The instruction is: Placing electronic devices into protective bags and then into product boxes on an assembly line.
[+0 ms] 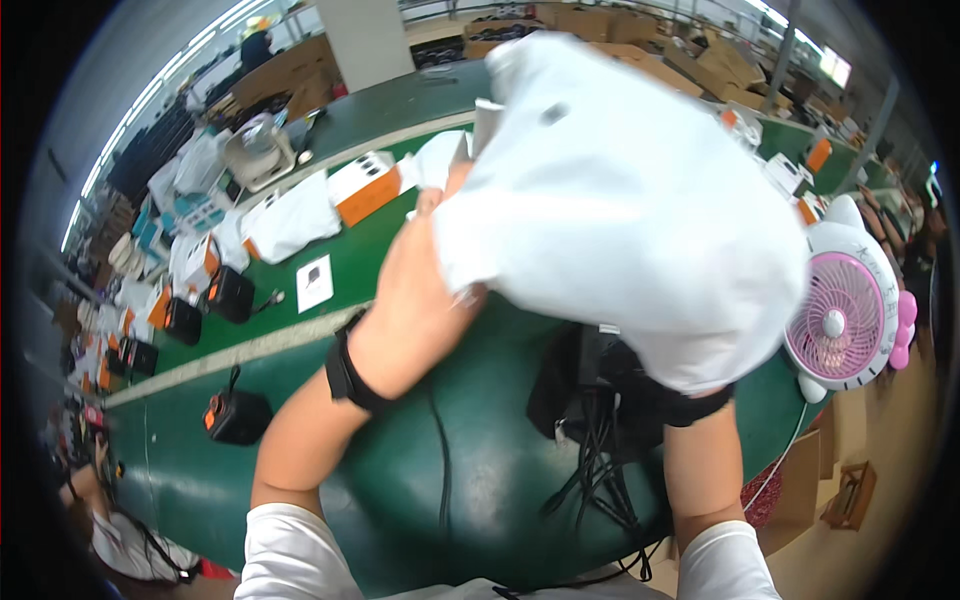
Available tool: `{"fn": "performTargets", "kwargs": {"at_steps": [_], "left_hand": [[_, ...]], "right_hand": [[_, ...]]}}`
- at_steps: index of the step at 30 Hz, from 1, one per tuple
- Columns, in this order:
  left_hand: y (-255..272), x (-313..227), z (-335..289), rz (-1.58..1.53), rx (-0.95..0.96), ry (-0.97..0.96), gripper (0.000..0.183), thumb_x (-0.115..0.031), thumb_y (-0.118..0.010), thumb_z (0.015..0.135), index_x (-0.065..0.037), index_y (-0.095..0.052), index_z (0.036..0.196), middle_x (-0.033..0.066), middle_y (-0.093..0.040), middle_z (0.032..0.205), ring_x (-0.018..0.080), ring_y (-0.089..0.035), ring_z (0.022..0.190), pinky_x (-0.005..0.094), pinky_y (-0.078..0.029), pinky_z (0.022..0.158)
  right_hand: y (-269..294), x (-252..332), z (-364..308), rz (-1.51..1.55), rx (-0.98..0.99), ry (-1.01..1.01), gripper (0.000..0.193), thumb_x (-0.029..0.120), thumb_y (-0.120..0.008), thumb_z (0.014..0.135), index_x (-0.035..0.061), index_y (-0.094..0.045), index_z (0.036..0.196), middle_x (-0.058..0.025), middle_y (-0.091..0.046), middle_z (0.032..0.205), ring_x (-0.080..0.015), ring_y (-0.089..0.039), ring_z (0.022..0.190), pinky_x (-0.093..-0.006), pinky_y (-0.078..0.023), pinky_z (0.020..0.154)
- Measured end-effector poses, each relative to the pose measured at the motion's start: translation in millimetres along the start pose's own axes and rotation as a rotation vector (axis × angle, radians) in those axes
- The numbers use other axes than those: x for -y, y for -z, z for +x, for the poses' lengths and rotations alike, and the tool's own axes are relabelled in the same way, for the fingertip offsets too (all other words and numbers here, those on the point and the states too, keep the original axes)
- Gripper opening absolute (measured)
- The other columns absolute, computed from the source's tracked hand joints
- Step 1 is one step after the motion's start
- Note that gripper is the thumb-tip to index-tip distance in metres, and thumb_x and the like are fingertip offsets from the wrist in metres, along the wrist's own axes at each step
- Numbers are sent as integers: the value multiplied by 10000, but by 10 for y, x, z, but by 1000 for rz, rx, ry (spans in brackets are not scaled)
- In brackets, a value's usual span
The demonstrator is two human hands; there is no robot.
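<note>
A big white plastic bag (630,210), puffed out and slightly blurred, hangs over the table in front of me. My left hand (420,270) is closed on the bag's left edge, its fingertips partly covered by the white plastic. The bag covers my right hand; only my right forearm (703,470) and a black wristband show below it, so its fingers are hidden. Under the bag on the table lie a black pouch-like thing (552,395) and a bundle of black cables (600,450). My left wrist also carries a black band (350,370).
A pink and white fan (838,310) stands at the right edge. Left on the green table (380,480) sits a small black device (238,415). Beyond is a belt with orange-white boxes (365,187), white bags (295,215) and a card (314,284). Another person's arm (90,490) is far left.
</note>
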State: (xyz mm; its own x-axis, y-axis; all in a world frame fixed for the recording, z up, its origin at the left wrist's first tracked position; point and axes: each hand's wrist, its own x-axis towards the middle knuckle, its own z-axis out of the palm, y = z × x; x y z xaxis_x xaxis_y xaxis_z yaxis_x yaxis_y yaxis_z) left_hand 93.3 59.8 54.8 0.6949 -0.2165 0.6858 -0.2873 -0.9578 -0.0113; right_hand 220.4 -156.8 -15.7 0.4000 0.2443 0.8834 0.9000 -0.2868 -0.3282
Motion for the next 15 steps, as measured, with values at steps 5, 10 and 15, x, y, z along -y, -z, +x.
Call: {"fn": "performTargets", "kwargs": {"at_steps": [5, 10, 15], "left_hand": [[14, -154, -872, 25, 176, 157, 331, 14, -563, 679, 4, -625, 1004, 199, -581, 1107, 413, -529, 1047, 426, -453, 891], [25, -258, -1177, -15, 92, 293, 276, -2, -567, 733, -51, -631, 997, 258, -453, 1208, 413, -505, 1029, 437, -456, 879], [18, -173, -1290, -90, 26, 190, 227, -39, -580, 742, -7, -633, 961, 300, -439, 1156, 380, -530, 941, 404, -503, 817]], "right_hand": [[-461, 662, -46, 152, 104, -26, 514, 104, -683, 802, -12, -492, 1265, -124, -590, 1205, -244, -579, 1074, -357, -436, 959], [-550, 844, -106, 227, 198, -41, 515, 99, -671, 815, -13, -477, 1278, -119, -585, 1214, -240, -573, 1082, -354, -434, 962], [-612, 1144, -249, 260, 292, -65, 516, 95, -659, 827, -14, -462, 1292, -114, -580, 1223, -235, -568, 1091, -351, -432, 965]]}}
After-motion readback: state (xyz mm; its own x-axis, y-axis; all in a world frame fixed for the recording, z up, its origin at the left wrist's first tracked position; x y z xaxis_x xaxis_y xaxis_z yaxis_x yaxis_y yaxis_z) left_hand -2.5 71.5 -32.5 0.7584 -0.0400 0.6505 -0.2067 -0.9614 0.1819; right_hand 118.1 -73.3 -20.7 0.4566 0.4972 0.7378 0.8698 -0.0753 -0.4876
